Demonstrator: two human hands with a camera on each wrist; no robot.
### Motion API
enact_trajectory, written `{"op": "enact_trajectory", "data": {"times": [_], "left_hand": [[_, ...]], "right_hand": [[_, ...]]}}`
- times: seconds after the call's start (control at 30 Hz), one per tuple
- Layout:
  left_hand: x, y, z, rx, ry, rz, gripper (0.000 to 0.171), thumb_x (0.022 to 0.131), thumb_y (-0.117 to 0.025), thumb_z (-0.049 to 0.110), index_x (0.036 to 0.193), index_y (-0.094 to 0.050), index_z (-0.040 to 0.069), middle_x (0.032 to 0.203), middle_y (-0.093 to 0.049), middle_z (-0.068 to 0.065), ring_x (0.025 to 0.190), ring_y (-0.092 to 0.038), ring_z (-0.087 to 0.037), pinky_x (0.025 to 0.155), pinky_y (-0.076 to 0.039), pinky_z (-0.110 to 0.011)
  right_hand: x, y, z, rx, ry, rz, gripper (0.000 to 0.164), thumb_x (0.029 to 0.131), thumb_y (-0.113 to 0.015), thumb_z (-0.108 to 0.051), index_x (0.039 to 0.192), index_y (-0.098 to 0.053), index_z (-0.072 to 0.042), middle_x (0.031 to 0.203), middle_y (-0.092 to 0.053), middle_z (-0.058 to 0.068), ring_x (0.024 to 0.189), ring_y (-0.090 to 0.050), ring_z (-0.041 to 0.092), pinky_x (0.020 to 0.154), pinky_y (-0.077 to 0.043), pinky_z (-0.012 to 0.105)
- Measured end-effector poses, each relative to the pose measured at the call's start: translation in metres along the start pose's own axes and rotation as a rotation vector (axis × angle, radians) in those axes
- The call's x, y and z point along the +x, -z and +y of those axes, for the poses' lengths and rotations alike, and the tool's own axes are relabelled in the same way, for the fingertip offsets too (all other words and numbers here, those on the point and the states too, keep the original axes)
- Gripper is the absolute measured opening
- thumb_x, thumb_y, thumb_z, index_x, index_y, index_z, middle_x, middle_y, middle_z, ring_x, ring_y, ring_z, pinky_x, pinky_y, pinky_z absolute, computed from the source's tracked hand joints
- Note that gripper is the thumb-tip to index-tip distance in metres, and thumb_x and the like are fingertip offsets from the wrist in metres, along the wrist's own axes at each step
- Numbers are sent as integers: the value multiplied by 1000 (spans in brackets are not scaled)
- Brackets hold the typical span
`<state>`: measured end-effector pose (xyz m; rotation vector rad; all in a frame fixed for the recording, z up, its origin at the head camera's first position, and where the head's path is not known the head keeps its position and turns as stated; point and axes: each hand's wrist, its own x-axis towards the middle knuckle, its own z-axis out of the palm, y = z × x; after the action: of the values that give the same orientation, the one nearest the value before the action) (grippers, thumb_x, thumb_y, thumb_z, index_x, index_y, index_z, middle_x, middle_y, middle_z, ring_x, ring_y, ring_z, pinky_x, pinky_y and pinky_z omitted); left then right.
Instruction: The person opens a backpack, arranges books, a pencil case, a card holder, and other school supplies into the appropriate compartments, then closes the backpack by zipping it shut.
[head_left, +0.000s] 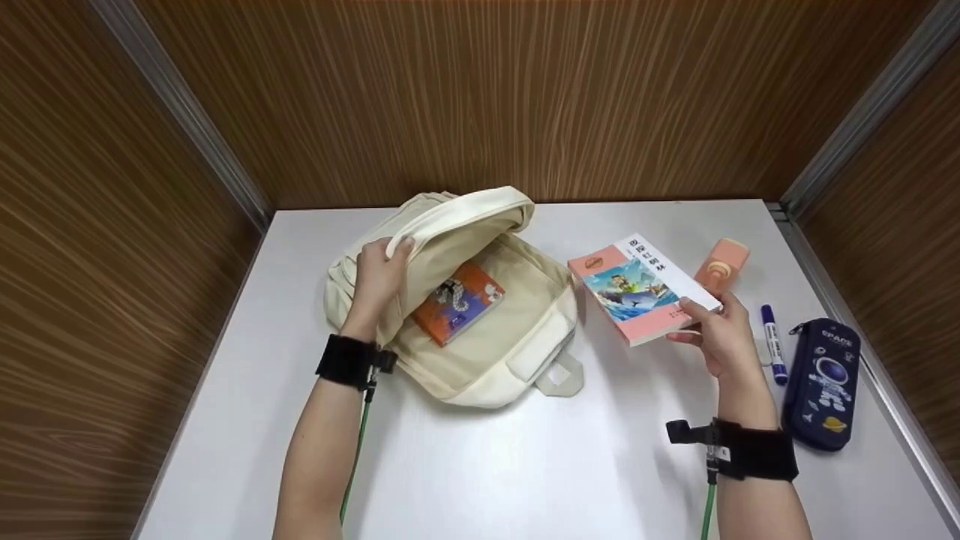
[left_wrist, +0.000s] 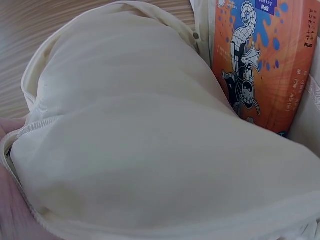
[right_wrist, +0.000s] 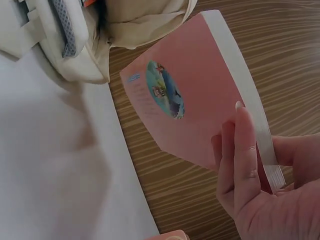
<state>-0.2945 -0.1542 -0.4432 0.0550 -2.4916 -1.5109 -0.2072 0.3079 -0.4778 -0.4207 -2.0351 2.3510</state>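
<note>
A cream backpack (head_left: 517, 367) lies on the table with its main compartment unzipped. My left hand (head_left: 379, 281) pinches the edge of its raised front flap (head_left: 472, 217); in the left wrist view the flap's lining (left_wrist: 125, 135) fills most of the picture. Inside the bag lies an orange and purple book (head_left: 457, 304), partly covered by the flap. To the right of the bag, my right hand (head_left: 724, 334) grips a pink and white book (head_left: 637, 289) by its near right corner, thumb on the front cover. The right wrist view shows fingers spread against its pink back cover (right_wrist: 195, 95).
Beyond the right hand are a coral-coloured object (head_left: 724, 262) with a round detail, a blue and white marker (head_left: 774, 345) and a dark blue pencil case (head_left: 823, 382) with an astronaut print. Wood-grain panels (head_left: 525, 97) enclose the white table (head_left: 487, 480) at the back and sides.
</note>
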Motion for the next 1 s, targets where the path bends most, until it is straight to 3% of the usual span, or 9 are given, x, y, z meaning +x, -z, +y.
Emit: {"op": "enact_trajectory", "data": {"times": [0.2,0.5,0.67,0.8,1.0], "left_hand": [[0,1,1,-9,-8,5,31,98,-61,24,79,-66,0,73,-58,-8,71,-49,-21,69,-41,-33],[0,2,1,7,-17,11,32,98,-61,25,86,-69,-4,82,-65,-15,76,-55,-24,75,-44,-37],[-2,2,1,13,-20,7,32,98,-60,24,84,-67,-3,80,-64,-14,74,-54,-24,73,-44,-36],[-2,3,2,5,-15,10,32,98,-60,25,78,-64,1,74,-60,-9,71,-50,-21,69,-42,-33],[-2,1,3,-4,-14,10,32,98,-61,25,74,-61,4,67,-53,-4,65,-46,-20,63,-38,-30]], "right_hand": [[-1,-27,2,45,-20,-127,59,97,-62,-12,140,-24,4,90,-67,8,73,-70,18,62,-57,30],[9,-94,41,-37,-145,-323,53,99,-60,-15,140,-32,3,98,-65,13,75,-69,21,67,-58,34],[12,-121,58,64,-253,-373,52,102,-55,-17,144,-33,4,106,-62,17,86,-69,24,77,-56,35],[16,-136,63,154,-295,-349,45,102,-49,-7,140,-34,11,108,-61,20,91,-69,26,83,-54,35],[27,-157,67,95,-299,-182,34,96,-56,2,125,-44,14,84,-68,15,72,-70,20,70,-57,30]]}}
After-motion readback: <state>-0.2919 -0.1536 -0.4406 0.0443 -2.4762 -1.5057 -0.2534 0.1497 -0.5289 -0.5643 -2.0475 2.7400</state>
